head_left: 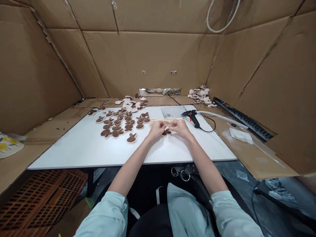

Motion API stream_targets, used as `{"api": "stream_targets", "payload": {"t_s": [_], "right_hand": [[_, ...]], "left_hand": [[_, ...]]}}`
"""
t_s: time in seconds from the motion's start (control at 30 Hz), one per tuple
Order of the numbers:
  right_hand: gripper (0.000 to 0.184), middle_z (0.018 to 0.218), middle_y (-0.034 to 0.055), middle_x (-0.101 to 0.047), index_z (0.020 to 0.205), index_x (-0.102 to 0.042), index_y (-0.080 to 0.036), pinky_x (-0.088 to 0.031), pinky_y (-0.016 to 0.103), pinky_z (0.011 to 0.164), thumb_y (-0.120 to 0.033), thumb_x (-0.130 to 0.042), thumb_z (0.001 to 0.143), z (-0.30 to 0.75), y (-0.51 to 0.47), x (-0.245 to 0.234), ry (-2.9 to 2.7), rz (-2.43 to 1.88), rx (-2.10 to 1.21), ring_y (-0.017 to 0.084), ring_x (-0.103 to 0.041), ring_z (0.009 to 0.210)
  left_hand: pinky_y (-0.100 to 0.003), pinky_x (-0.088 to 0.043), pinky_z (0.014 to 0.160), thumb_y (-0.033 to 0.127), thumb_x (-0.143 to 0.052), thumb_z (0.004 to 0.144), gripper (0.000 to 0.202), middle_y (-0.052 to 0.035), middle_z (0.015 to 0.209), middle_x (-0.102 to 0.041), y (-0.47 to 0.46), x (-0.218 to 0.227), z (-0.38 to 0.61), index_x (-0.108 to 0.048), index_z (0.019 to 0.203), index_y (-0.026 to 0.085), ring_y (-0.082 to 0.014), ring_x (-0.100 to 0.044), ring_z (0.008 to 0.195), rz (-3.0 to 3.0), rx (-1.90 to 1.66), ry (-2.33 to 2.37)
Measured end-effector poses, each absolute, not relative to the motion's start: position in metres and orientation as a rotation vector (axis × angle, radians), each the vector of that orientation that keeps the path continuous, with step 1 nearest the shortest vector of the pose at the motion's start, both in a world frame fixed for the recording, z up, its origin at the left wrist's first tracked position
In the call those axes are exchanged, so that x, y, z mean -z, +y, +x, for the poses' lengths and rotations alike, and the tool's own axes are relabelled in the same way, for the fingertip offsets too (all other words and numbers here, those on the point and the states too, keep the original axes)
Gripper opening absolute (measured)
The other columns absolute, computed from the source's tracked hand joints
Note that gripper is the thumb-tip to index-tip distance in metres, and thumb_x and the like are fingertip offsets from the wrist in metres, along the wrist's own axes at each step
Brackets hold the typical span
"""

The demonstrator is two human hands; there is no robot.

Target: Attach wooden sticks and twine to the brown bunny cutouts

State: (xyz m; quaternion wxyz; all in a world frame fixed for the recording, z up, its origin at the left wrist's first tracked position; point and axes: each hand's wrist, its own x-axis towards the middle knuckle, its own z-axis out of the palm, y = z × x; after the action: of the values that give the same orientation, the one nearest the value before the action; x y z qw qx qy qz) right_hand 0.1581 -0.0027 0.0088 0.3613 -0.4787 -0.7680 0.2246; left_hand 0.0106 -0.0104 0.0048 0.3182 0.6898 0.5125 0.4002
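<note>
Both my hands are close together over the white board, fingertips nearly meeting. My left hand [157,128] is closed in a pinch, and my right hand [180,128] is pinched facing it. Something small and pale shows between the fingertips, too small to name. Just below them lies a brown piece with pale edges [166,133], partly covered by the fingers. Thin pale sticks [170,120] lie in a bundle right behind the hands. To the left, many brown rabbit-head-shaped pieces [115,133] are spread out. A black glue gun [192,116] rests beyond my right hand.
Cardboard walls [158,56] enclose the white tabletop [81,148]. More pieces are heaped at the back left [129,104] and in a back-right pile [200,93]. The gun's cable [214,126] loops rightward. Small containers [159,90] stand at the back. An orange-brown crate [41,197] sits below left.
</note>
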Motion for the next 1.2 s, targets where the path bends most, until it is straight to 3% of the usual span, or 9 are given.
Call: {"api": "stream_targets", "payload": {"t_s": [0.37,0.6,0.9,1.2], "right_hand": [[0.018,0.055,0.0026,-0.061,0.067,-0.068,-0.009,-0.036,0.021,0.053,-0.016,-0.053,0.060,0.157,0.000,-0.006,-1.870,-1.256,-0.619,0.012,-0.052,0.054],[0.020,0.064,0.0043,-0.066,0.074,-0.068,-0.012,-0.043,0.023,0.056,-0.026,-0.058,0.065,0.160,0.003,-0.002,-1.815,-1.071,-0.858,0.014,-0.058,0.058],[0.022,0.077,0.0062,-0.069,0.074,-0.070,-0.014,-0.048,0.027,0.063,-0.032,-0.063,0.063,0.157,0.007,-0.001,-1.669,-0.976,-0.985,0.016,-0.062,0.068],[0.016,0.062,0.0039,-0.067,0.070,-0.070,-0.012,-0.045,0.023,0.056,-0.021,-0.060,0.061,0.156,0.007,-0.001,-1.650,-1.100,-0.901,0.014,-0.060,0.058]], "left_hand": [[-0.023,-0.042,0.058,0.017,-0.050,0.073,0.013,-0.0024,0.057,-0.062,-0.005,-0.001,0.007,-0.060,0.065,0.014,-0.0134,-0.057,0.057,2.001,-1.063,1.429],[-0.022,-0.041,0.052,0.022,-0.057,0.069,0.011,-0.0017,0.057,-0.061,-0.008,-0.001,0.007,-0.058,0.062,0.013,-0.0117,-0.055,0.052,1.657,-1.235,1.201],[-0.025,-0.042,0.043,0.036,-0.069,0.055,0.027,-0.0047,0.057,-0.064,-0.012,-0.002,0.011,-0.065,0.064,0.011,-0.0154,-0.058,0.048,1.341,-1.220,0.955],[-0.023,-0.040,0.041,0.043,-0.072,0.050,0.036,-0.0024,0.050,-0.058,-0.006,0.003,0.010,-0.059,0.059,0.011,-0.0152,-0.057,0.046,1.304,-1.157,0.970]]}}
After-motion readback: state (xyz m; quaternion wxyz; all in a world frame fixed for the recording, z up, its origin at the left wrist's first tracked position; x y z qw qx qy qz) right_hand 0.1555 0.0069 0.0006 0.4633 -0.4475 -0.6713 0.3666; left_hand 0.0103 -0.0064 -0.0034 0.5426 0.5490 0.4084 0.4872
